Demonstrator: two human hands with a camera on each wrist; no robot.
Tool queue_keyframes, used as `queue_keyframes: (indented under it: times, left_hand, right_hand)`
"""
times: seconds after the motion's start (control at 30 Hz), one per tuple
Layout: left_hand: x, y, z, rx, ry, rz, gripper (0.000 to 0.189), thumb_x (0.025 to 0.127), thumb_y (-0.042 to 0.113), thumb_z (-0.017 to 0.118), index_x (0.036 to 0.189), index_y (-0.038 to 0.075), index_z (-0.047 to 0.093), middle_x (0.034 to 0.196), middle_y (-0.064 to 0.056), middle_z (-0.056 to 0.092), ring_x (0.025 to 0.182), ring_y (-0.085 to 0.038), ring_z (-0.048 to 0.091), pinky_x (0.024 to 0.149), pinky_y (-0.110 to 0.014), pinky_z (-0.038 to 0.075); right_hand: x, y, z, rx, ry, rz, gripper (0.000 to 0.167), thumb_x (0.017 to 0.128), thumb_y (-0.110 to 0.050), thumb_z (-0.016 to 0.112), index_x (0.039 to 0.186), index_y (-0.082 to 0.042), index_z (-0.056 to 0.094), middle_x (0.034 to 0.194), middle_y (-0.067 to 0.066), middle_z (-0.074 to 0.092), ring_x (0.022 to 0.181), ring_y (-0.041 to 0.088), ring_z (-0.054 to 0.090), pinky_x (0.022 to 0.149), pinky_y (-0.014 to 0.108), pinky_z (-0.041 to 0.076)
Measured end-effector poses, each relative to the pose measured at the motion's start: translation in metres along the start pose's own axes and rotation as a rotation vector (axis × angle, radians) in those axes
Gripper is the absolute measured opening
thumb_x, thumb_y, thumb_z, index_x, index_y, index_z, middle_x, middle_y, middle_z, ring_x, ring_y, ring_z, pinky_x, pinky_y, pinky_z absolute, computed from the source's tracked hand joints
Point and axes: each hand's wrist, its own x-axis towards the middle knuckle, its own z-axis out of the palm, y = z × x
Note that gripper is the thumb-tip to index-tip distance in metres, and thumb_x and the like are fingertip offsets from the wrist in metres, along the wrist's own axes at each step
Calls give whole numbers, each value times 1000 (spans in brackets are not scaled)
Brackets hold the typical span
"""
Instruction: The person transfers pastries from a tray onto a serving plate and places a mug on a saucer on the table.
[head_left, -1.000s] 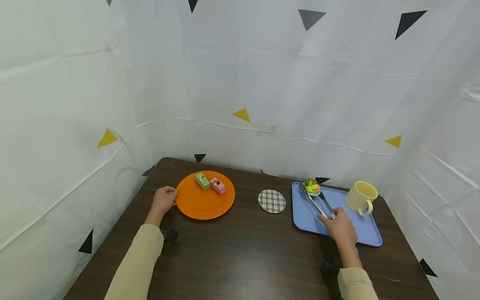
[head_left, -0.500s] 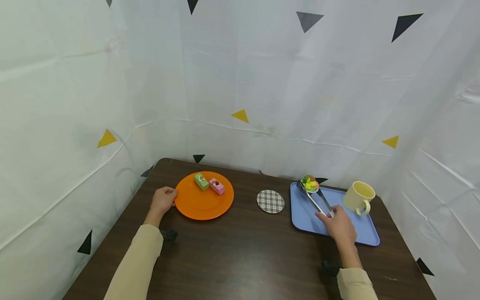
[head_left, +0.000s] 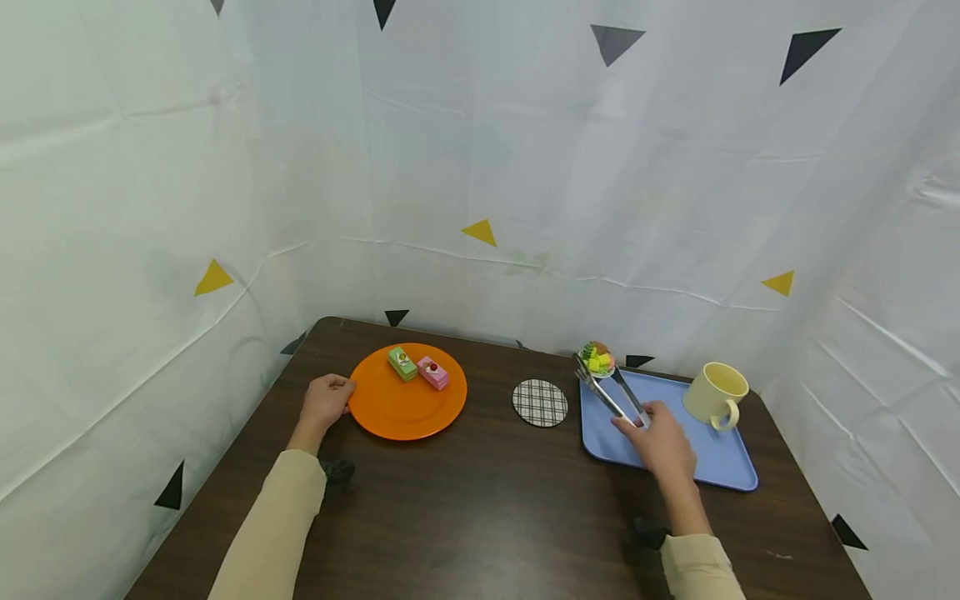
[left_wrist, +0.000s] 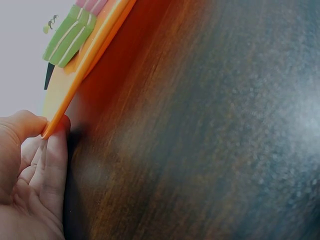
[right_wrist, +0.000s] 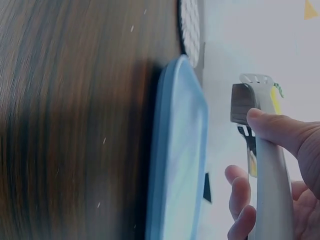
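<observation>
My left hand (head_left: 326, 401) pinches the left rim of an orange plate (head_left: 405, 418) between thumb and fingers; the left wrist view shows the thumb on top of the rim (left_wrist: 59, 116). On the plate lie a green cake slice (head_left: 402, 364) and a pink cake slice (head_left: 432, 372), both toy-like. My right hand (head_left: 663, 442) grips metal tongs (head_left: 609, 400), thumb on one arm and fingers about the other. Between the tong tips is a small round toy food piece (head_left: 598, 360) with yellow, green and orange bits, over the tray's back left corner. In the right wrist view the tongs (right_wrist: 274, 185) mostly hide it.
A blue tray (head_left: 720, 460) lies under the right hand, with a pale yellow mug (head_left: 705, 398) at its right end. Between plate and tray sits a round checked coaster (head_left: 540, 403). A white curtain (head_left: 450, 150) hangs behind the dark wooden table (head_left: 465, 517).
The right hand has lifted the tongs with the food piece and moved them left, from over the tray towards its back left corner. The left hand stays at the plate's rim.
</observation>
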Motion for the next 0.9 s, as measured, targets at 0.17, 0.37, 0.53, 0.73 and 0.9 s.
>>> queue_keyframes:
  times: [0.17, 0.37, 0.53, 0.73, 0.9]
  left_hand:
    - [2, -1, 1, -8, 3, 1, 41, 112, 31, 57, 134, -3, 65, 119, -19, 71, 86, -17, 69, 73, -23, 60]
    - [-2, 1, 2, -2, 12, -2, 41, 112, 30, 57, 134, -3, 65, 125, -22, 69, 91, -20, 70, 76, -24, 61]
    - [-5, 3, 1, 6, 15, 1, 40, 112, 30, 57, 134, -4, 64, 130, -24, 66, 95, -22, 70, 79, -27, 62]
    - [-7, 5, 1, 5, 20, 4, 40, 112, 29, 57, 134, -4, 65, 129, -24, 67, 92, -21, 69, 77, -25, 61]
    - [-7, 5, 0, 11, 21, 6, 40, 112, 29, 57, 133, -4, 65, 129, -23, 67, 91, -20, 69, 75, -24, 60]
  right_hand:
    - [-4, -11, 5, -17, 8, -38, 79, 94, -59, 76, 143, -3, 52, 121, 22, 66, 92, 33, 60, 64, 37, 42]
    - [-10, -24, 8, -9, 25, -101, 71, 94, -58, 77, 137, -5, 56, 120, 20, 67, 88, 30, 59, 61, 36, 41]
    - [-15, -35, 8, -8, 28, -137, 70, 94, -57, 77, 137, -6, 57, 122, 19, 68, 90, 30, 59, 61, 36, 41]
    - [-22, -49, 12, -5, 22, -188, 67, 95, -56, 77, 136, -6, 59, 125, 18, 70, 91, 30, 60, 60, 36, 41]
    - [-30, -66, 20, 1, 30, -235, 64, 95, -54, 77, 137, -9, 61, 126, 15, 72, 97, 31, 65, 65, 41, 46]
